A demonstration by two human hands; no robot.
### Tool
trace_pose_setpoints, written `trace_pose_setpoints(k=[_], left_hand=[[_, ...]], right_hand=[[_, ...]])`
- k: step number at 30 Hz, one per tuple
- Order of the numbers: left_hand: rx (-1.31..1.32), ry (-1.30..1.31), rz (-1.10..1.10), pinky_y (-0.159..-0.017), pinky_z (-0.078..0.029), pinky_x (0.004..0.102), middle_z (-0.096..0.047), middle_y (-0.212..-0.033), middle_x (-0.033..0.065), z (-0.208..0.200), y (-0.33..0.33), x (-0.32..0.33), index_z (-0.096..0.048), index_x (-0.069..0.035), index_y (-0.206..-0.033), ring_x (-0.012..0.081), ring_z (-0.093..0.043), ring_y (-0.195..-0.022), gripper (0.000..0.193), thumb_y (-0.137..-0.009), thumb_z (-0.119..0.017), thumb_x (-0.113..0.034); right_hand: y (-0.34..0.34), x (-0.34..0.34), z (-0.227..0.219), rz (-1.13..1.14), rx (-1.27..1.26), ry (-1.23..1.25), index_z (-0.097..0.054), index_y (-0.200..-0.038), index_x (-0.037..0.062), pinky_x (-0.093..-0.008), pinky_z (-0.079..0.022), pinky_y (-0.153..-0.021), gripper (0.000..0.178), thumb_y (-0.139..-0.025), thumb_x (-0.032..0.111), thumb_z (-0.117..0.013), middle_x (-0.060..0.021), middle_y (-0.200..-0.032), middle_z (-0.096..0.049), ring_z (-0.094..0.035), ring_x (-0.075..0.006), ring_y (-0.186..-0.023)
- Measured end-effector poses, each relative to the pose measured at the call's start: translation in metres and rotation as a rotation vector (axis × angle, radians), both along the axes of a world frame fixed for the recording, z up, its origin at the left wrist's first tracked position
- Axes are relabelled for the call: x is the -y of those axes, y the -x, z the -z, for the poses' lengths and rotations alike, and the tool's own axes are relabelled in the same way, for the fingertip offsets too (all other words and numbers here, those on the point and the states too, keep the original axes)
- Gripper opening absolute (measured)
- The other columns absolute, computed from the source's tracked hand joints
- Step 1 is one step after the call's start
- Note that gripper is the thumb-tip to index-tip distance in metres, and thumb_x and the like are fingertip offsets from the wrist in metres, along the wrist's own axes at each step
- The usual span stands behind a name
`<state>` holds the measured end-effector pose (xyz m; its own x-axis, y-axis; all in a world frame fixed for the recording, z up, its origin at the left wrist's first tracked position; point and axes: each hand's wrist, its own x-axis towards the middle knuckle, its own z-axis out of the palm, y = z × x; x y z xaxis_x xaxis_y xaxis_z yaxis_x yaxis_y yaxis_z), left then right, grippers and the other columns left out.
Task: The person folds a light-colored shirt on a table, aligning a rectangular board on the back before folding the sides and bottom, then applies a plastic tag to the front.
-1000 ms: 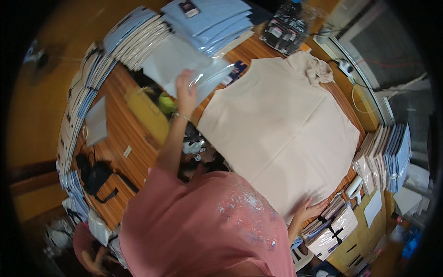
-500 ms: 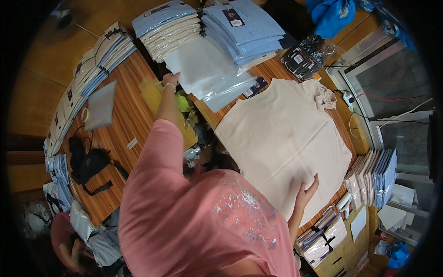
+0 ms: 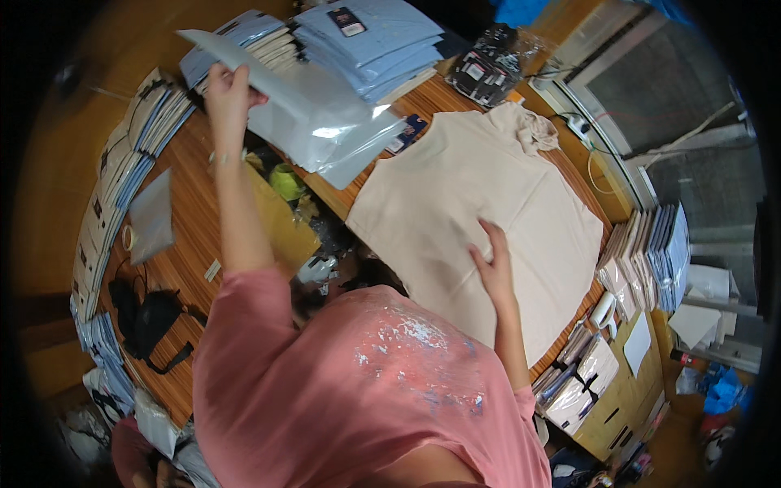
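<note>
With its fingers closed on the edge, my left hand (image 3: 231,93) lifts a translucent plastic sheet (image 3: 272,89) by its left end. That end curls up in front of a packed shirt stack, while the other end lies over more clear plastic sheets (image 3: 358,150). Spread out on the table is a pale beige shirt (image 3: 439,179), its collar end bunched at the far right. My right hand (image 3: 495,259) hovers over or rests lightly on the shirt, fingers apart and holding nothing; contact is unclear. A dark hang tag (image 3: 407,132) lies between sheets and shirt.
Light blue shirts (image 3: 382,37) are stacked at the back, beside a black bagged bundle (image 3: 486,69). More packed shirts (image 3: 659,252) stand right. On the left tabletop are a black bag (image 3: 154,321), a tape roll (image 3: 128,237) and yellow sheets (image 3: 281,224). A gap separates the two tabletops.
My left hand has risen and moved left, lifting the plastic sheet's end. My right hand has moved up and left over the shirt, and the whole view has shifted.
</note>
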<state>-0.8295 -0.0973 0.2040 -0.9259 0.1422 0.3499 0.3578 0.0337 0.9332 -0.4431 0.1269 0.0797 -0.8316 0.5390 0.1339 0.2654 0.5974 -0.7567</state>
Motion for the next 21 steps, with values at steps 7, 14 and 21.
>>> trace_pose_setpoints(k=[7,14,21], left_hand=[[0.431,-0.103,0.726,-0.057,-0.051,0.0218,-0.055,-0.093,0.0098,-0.016,-0.207,-0.064,-0.041,0.000,-0.111,0.0147,-0.060,-0.083,0.024,-0.092,-0.048,-0.013],[-0.385,0.591,0.715,-0.093,-0.039,0.0448,-0.048,-0.120,0.0142,0.159,-0.138,-0.112,-0.044,-0.001,-0.120,0.0255,-0.051,-0.109,0.039,-0.090,-0.051,-0.025],[-0.528,0.999,0.411,-0.103,-0.026,0.0449,-0.036,-0.134,0.0166,0.243,-0.127,-0.086,-0.039,-0.002,-0.130,0.0324,-0.034,-0.123,0.052,-0.084,-0.055,-0.021]], right_hand=[[0.085,0.039,-0.045,-0.036,-0.422,-0.255,-0.047,-0.124,0.0032,-0.0393,-0.038,-0.095,0.059,-0.069,0.009,-0.069,-0.0177,-0.121,-0.051,-0.047,-0.0339,-0.114],[-0.033,-0.048,0.026,0.640,-0.232,0.797,-0.053,-0.110,-0.0033,-0.0244,-0.048,-0.069,0.029,-0.084,0.007,-0.058,-0.0082,-0.096,-0.062,-0.059,-0.0139,-0.080],[-0.042,-0.070,0.040,0.606,-0.201,0.973,-0.047,-0.116,-0.0043,-0.0274,-0.047,-0.074,0.037,-0.082,0.005,-0.056,-0.0118,-0.106,-0.058,-0.059,-0.0193,-0.091]])
